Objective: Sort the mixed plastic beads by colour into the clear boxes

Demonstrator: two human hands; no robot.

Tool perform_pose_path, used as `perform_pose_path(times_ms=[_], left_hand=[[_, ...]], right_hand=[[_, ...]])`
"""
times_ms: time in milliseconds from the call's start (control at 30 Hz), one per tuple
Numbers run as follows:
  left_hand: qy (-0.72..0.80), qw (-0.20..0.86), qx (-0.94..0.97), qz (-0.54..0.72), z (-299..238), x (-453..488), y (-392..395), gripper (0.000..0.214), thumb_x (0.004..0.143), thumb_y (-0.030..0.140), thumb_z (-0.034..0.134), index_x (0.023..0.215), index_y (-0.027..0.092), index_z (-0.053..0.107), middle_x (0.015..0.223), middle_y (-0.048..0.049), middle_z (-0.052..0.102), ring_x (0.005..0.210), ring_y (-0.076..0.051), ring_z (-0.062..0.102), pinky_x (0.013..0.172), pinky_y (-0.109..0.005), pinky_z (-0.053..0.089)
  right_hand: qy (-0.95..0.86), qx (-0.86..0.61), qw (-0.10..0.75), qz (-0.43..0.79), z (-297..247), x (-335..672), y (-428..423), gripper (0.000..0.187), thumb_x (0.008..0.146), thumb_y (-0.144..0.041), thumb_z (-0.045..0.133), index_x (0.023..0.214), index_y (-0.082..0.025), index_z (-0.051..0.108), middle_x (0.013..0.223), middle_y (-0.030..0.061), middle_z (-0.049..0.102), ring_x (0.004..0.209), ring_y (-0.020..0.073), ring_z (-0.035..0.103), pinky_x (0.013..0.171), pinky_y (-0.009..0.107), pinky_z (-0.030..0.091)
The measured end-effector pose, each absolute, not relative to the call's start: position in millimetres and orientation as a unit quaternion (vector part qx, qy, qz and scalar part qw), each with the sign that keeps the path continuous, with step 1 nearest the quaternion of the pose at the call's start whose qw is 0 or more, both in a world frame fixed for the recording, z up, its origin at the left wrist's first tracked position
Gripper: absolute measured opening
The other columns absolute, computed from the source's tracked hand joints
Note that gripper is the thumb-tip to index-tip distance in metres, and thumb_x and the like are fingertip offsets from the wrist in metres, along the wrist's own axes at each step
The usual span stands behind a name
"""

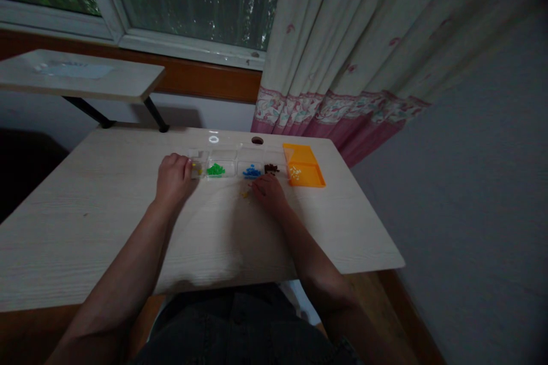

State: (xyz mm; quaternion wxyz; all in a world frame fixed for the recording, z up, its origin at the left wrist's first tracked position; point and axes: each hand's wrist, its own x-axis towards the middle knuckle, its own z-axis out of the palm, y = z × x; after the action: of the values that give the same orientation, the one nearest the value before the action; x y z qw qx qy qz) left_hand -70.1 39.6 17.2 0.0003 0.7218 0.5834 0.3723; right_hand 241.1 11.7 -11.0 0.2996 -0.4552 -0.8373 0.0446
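Note:
A row of clear plastic boxes with raised clear lids lies across the table, holding small pieces sorted by colour. My left hand is closed at the row's left end, its fingers on the edge of the box with yellow pieces. Green pieces, blue pieces and dark brown pieces sit in boxes further right. Just in front of the blue and brown ones, my right hand is low over the table with fingers bent together; their tips are too small to read. Loose yellow pieces lie beside its fingertips.
An orange open case with white pieces adjoins the row's right end. Behind the boxes are a white ring and a cable hole. A raised shelf stands at the back left; a curtain hangs behind.

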Motion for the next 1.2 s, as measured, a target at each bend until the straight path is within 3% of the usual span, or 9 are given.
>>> perform_pose_path(times_ms=[200,467,600,833,1200], left_hand=[[0.623,-0.054,0.706,0.334,-4.3,-85.5,48.9,0.032,0.094,0.042,0.052,0.084,0.016,0.068,0.086,-0.0112,0.053,0.093,-0.029,0.053,0.081,-0.046,0.042],[0.611,-0.069,0.700,0.363,-2.2,-86.1,49.7,0.031,0.097,0.037,0.049,0.093,0.016,0.072,0.083,-0.0089,0.055,0.086,-0.024,0.053,0.080,-0.041,0.044],[0.554,-0.025,0.722,0.414,5.7,-62.6,38.6,0.026,0.096,0.036,0.052,0.098,0.018,0.070,0.086,-0.0082,0.058,0.087,-0.023,0.055,0.083,-0.041,0.046],[0.395,0.080,0.850,0.338,3.8,-6.1,8.8,0.022,0.096,0.030,0.051,0.101,0.021,0.070,0.089,-0.0073,0.060,0.092,-0.022,0.055,0.083,-0.037,0.047],[0.386,0.144,0.867,0.279,-8.6,10.7,5.2,0.024,0.091,0.026,0.058,0.113,0.022,0.067,0.099,-0.0085,0.060,0.099,-0.024,0.056,0.090,-0.040,0.047]], right_hand=[[-0.840,-0.453,0.297,0.036,-11.2,240.6,12.4,0.024,0.096,-0.026,0.053,0.088,-0.019,0.074,0.088,0.0063,0.074,0.086,0.0187,0.064,0.086,0.034,0.049],[-0.839,-0.466,0.278,0.030,-9.7,243.5,14.9,0.024,0.095,-0.025,0.053,0.088,-0.019,0.075,0.088,0.0068,0.074,0.085,0.0191,0.065,0.084,0.033,0.049],[-0.845,-0.469,0.253,0.047,-10.9,247.9,15.3,0.019,0.093,-0.023,0.056,0.092,-0.019,0.075,0.090,0.0068,0.074,0.087,0.0196,0.065,0.084,0.033,0.050],[-0.858,-0.449,0.229,0.099,-6.7,248.1,13.2,0.016,0.089,-0.019,0.062,0.098,-0.020,0.075,0.095,0.0063,0.074,0.093,0.0197,0.065,0.088,0.033,0.049],[-0.859,-0.444,0.240,0.086,-13.5,246.1,12.8,0.018,0.088,-0.020,0.066,0.102,-0.024,0.076,0.091,0.0050,0.069,0.086,0.0178,0.062,0.080,0.032,0.049]])
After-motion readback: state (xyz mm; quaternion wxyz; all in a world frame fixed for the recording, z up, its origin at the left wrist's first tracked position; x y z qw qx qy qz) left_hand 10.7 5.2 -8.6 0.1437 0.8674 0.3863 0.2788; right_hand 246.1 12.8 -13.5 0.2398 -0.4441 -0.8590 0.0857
